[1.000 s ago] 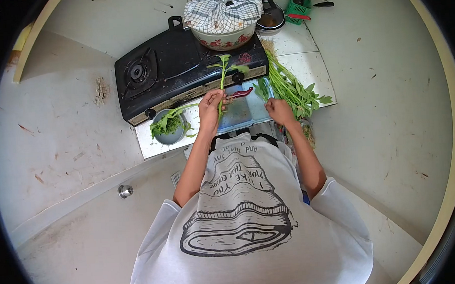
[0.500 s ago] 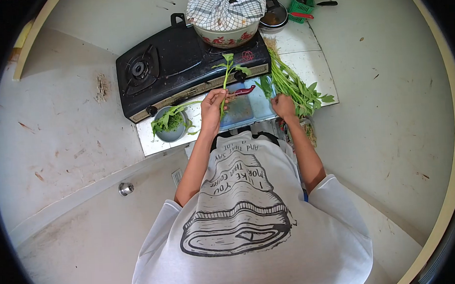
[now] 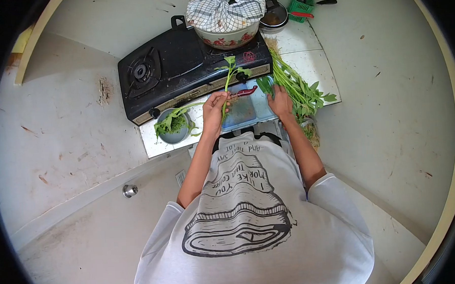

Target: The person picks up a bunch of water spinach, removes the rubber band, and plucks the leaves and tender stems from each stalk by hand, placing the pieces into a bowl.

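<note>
View from above. My left hand [image 3: 214,108] has its grip clenched on the lower end of a single leafy stem [image 3: 227,77]. I judge it is lifted clear of the surface [image 3: 313,62] so that the leaves hang free. The stem is thin, pale green and slightly bowed, and its pointed leaves reach over the front edge of the black gas stove [image 3: 183,68].

My right hand [image 3: 280,101] lies on the cut ends of the bundle of greens [image 3: 297,88], long limp stalks fanned along the tiled surface. I cannot tell whether that grip has closed.

Between the hands lie a glossy bluish board [image 3: 246,113] and a red-handled knife [image 3: 244,92]. To the left a round metal bowl [image 3: 174,136] holds picked leaves. A floral pot [image 3: 226,38] sits on the stove under a checked cloth [image 3: 225,10].
</note>
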A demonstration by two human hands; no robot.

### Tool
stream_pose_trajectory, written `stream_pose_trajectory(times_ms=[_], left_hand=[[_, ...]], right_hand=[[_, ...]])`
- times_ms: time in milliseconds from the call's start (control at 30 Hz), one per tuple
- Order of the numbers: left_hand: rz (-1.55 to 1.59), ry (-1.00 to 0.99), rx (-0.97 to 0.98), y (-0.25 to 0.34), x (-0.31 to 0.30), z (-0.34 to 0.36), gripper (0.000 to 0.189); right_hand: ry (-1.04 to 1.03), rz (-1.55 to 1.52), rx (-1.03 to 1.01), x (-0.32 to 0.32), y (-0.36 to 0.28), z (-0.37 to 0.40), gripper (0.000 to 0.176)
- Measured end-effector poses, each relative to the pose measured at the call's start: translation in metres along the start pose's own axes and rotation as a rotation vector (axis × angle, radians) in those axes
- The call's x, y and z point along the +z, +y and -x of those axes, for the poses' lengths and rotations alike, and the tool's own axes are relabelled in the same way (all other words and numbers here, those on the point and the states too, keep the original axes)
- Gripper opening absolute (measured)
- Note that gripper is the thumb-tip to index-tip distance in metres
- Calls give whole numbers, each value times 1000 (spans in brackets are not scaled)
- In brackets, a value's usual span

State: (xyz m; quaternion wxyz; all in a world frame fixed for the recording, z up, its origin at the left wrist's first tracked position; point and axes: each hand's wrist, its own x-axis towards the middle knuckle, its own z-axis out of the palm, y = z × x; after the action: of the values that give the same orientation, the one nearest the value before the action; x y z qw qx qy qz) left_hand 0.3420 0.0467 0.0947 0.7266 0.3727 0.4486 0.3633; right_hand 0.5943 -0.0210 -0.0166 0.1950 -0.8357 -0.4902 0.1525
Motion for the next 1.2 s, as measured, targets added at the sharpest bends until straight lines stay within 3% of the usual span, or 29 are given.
stream_pose_trajectory(times_ms=[67, 167, 367, 567, 767, 867, 1200], left_hand=[[4, -1, 1, 0, 0, 0, 18], [14, 3, -4, 0, -1, 1, 18], [6, 18, -4, 1, -6, 5, 18], [8, 16, -5, -4, -9, 6, 18], [7, 1, -11, -5, -9, 6, 17], [8, -15, -26, -6, -10, 5, 15], [-19, -5, -31, -3, -9, 10, 15]], right_hand=[[-48, -25, 29, -2, -8, -5, 41], [7, -49, -96, 17, 3, -11, 40], [-209, -56, -79, 23, 12, -7, 29], [-182, -62, -58, 20, 18, -1, 26], [-82, -60, -99, 12, 5, 17, 42], [-62, 104, -132, 16, -6, 27, 54], [-27, 146, -116, 42, 1, 13, 51]])
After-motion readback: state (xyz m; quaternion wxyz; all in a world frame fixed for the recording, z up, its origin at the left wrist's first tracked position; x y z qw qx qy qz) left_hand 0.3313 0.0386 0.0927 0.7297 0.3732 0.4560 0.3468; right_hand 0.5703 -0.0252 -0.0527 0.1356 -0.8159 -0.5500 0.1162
